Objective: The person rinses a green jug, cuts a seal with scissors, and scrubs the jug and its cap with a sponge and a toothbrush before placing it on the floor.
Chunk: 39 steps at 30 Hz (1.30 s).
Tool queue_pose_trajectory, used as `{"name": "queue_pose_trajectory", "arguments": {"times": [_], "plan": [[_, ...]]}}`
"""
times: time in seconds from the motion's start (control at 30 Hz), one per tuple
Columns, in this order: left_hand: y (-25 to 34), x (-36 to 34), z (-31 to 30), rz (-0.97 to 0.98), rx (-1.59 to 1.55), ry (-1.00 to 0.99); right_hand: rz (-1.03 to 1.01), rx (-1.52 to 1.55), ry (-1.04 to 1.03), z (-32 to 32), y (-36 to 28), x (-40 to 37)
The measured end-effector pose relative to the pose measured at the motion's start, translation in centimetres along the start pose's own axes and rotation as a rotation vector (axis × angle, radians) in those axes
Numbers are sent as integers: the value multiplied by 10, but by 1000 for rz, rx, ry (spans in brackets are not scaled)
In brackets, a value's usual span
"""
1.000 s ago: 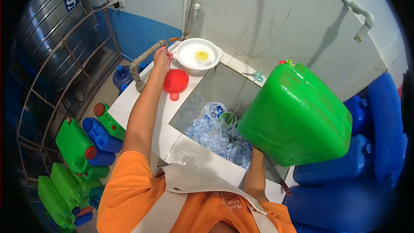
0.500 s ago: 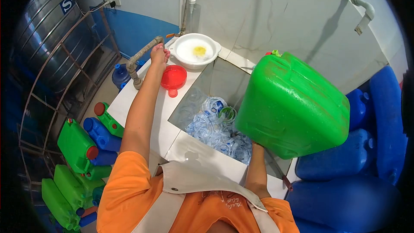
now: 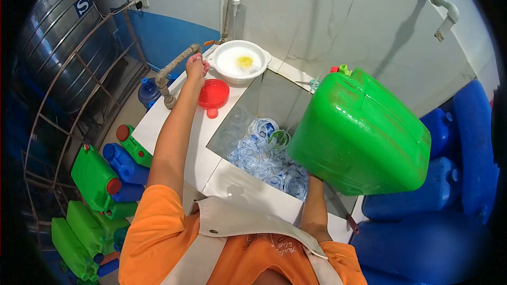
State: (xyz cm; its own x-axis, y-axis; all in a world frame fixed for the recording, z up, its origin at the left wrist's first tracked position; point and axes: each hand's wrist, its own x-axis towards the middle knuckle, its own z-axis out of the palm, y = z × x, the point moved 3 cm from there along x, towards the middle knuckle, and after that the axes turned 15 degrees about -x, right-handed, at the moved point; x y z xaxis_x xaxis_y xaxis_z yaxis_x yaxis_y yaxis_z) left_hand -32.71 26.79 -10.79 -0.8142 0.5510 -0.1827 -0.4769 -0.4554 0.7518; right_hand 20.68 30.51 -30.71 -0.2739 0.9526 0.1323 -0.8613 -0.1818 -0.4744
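A big green jerrycan (image 3: 362,132) is held tilted over a tiled basin (image 3: 264,105) that holds several clear plastic rings and caps (image 3: 264,158). My right hand is under the can and hidden by it; only the forearm (image 3: 315,200) shows. My left hand (image 3: 195,66) reaches far out and rests on the end of a rusty bent pipe (image 3: 171,76) at the counter's far edge. A red funnel (image 3: 213,95) lies right beside that hand. A white bowl (image 3: 240,63) with foam and something yellow stands behind it.
Blue drums and jerrycans (image 3: 454,179) crowd the right side. Green and blue jerrycans (image 3: 100,179) stand on the floor at the left, next to a steel tank (image 3: 58,37) in a metal frame. A pipe outlet (image 3: 443,21) sticks out of the wall at the top right.
The green jerrycan swung slightly left and lower, then back a little to the right. My left hand stays on the pipe end.
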Motion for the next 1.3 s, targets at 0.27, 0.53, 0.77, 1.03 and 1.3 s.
{"name": "queue_pose_trajectory", "arguments": {"times": [0.27, 0.53, 0.77, 1.03, 1.3], "plan": [[5, -11, -2, 146, 277, -28, -34, -444, -22, -1, -1, 1], [21, -41, 3, 862, 1125, -175, -21, -419, 13, 2, -3, -1], [23, -54, 6, 749, 1147, -195, -16, -436, 15, 4, -5, -1], [-16, -85, -15, 853, 1397, -350, -13, -457, 23, 11, -9, 1], [5, -86, 31, 172, 1024, -452, -33, -549, 47, 44, -44, 8]]}}
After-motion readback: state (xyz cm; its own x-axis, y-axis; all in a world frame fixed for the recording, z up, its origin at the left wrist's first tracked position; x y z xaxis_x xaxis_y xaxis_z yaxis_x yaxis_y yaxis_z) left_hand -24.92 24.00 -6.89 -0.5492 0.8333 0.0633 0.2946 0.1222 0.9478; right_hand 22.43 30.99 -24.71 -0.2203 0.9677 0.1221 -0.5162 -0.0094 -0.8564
